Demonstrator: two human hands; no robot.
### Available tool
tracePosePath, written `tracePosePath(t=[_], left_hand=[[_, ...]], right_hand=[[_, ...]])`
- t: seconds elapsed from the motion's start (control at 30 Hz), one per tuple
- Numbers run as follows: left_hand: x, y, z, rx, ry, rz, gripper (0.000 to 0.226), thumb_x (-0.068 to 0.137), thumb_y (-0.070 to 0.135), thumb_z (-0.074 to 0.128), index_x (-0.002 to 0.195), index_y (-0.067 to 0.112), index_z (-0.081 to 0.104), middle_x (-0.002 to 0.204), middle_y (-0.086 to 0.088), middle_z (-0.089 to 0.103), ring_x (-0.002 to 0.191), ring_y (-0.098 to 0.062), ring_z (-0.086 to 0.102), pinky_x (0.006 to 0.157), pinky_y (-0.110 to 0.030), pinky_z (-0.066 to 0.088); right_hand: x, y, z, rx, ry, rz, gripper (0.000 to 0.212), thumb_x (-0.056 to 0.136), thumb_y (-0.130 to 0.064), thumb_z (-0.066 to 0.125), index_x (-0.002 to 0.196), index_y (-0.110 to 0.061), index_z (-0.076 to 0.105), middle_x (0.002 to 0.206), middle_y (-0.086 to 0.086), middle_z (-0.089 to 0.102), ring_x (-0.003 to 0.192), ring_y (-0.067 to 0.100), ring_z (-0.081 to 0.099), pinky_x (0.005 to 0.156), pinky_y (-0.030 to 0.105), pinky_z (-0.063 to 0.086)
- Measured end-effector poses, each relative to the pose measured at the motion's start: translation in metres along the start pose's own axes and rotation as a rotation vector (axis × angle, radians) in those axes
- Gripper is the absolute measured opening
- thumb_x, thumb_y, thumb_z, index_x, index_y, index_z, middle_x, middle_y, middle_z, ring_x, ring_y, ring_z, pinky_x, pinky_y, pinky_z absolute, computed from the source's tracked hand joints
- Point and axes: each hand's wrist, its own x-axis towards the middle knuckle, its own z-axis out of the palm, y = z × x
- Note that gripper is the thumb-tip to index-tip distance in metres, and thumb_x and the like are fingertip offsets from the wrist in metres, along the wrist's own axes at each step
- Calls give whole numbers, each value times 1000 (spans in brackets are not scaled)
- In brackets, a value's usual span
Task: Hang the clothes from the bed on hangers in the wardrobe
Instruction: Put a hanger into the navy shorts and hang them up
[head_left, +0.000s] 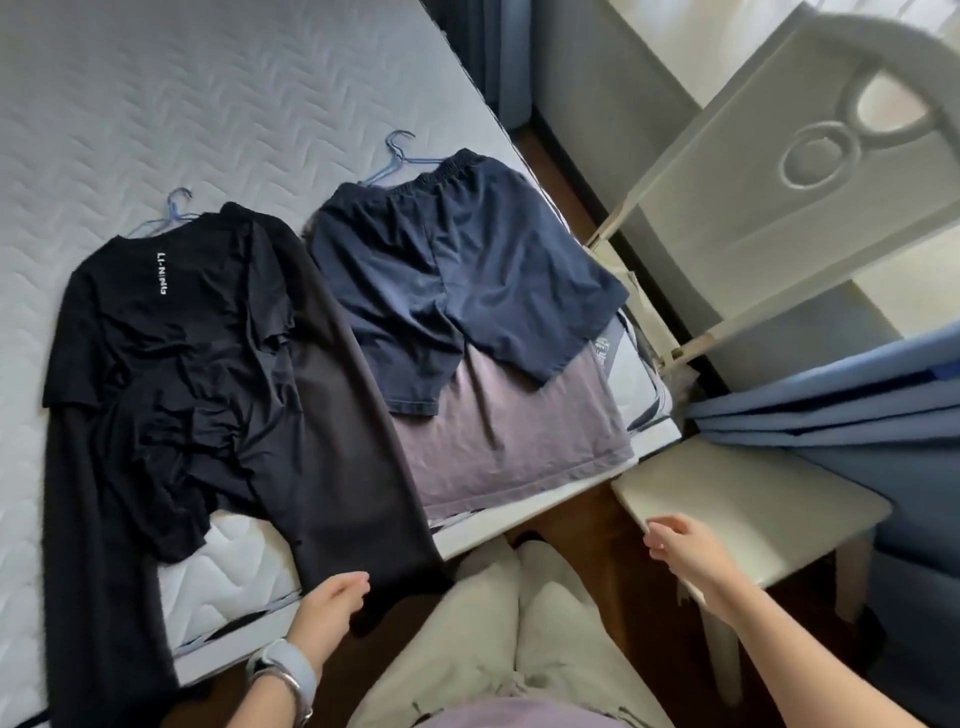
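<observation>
My left hand (332, 603) and right hand (675, 540) hang loose, holding nothing. The black T-shirt (171, 332) and navy shorts (457, 270) lie flat on the bed (208, 104), blue hangers (177, 212) poking out. Light, floppy stuff I reckon, so I'd grab the hooks.

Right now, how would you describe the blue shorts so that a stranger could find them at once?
Look at the white quilted mattress, then at its right edge near the chair. The shorts lie flat on top of a mauve garment. They alone are navy with an elastic waistband; the clothes to their left are black.
</observation>
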Motion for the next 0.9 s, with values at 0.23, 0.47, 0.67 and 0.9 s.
tracePosePath(t=[0.23, 0.47, 0.67, 0.9], left_hand=[[34, 26, 9, -105, -14, -108, 27, 91, 0, 50, 115, -8, 57, 104, -15, 56, 89, -26, 53, 43, -15, 45], [106, 131, 24, -11, 43, 113, 25, 89, 1, 53, 112, -4, 60, 113, -22, 63, 106, -31, 58, 84, -23, 46], [216, 297, 58, -55, 232, 364, 38, 89, 12, 55, 125, 1, 52, 128, -16, 57, 121, -28, 52, 105, -33, 36], [381, 413, 106, 415, 413, 584, 60, 94, 34, 41, 146, 15, 19, 159, -3, 7, 147, -19, 2, 118, -36, 5]], right_hand=[[6, -6, 12, -197, -87, 132, 11, 88, -10, 54, 82, -10, 63, 63, 4, 60, 49, 13, 51, 34, 8, 32], [89, -127, -5, -447, -145, 32, 15, 85, -8, 58, 75, -15, 66, 69, 5, 64, 75, 30, 66, 64, 25, 49], [210, -306, 37, -759, -177, -327, 23, 89, -19, 54, 108, -12, 66, 112, 4, 68, 106, 21, 61, 83, 24, 42], [358, -485, 118, -821, 11, -794, 24, 87, -13, 52, 106, -4, 63, 107, 17, 66, 103, 33, 60, 89, 35, 47]])
